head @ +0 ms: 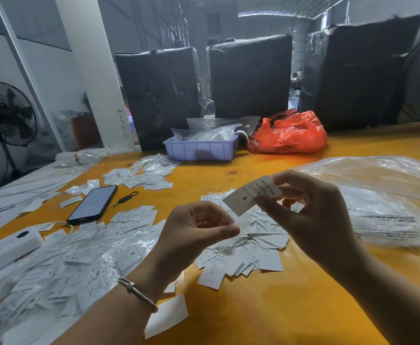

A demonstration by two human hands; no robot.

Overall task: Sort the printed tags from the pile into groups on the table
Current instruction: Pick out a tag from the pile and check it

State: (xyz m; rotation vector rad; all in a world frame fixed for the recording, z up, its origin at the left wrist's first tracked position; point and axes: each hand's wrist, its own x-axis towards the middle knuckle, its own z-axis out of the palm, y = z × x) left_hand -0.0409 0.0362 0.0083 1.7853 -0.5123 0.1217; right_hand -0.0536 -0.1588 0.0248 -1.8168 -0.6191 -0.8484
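Fingers [273, 181] of your right hand [311, 215] pinch one short end of a small white rectangular printed tag [252, 195] marked S, holding it tilted in the air above the table, with open air all round the card's free edges. Your left hand [194, 232] is raised just beside and below it, fingers curled, thumb and forefinger closed on a thin clear plastic sleeve [238, 227] that hangs limp under the tag. A slim silver metal bangle [136, 290] circles the left wrist. Directly under both hands lies a loose heap of flat white printed tags [248, 247], corners overlapping. To your left a wider drift of crinkled clear sleeves with tags [62, 265] spreads to the near edge. The glossy yellow-orange table [266, 307] shows bare in front of you and between the heaps. A black smartphone [93, 204] lies beyond the left drift, a white oblong plastic device [7, 247] near the left edge. At your right is a big crumpled clear plastic bag [383, 202]; farther back stand a lilac plastic tray [201, 149] and a red plastic bag [288, 133].
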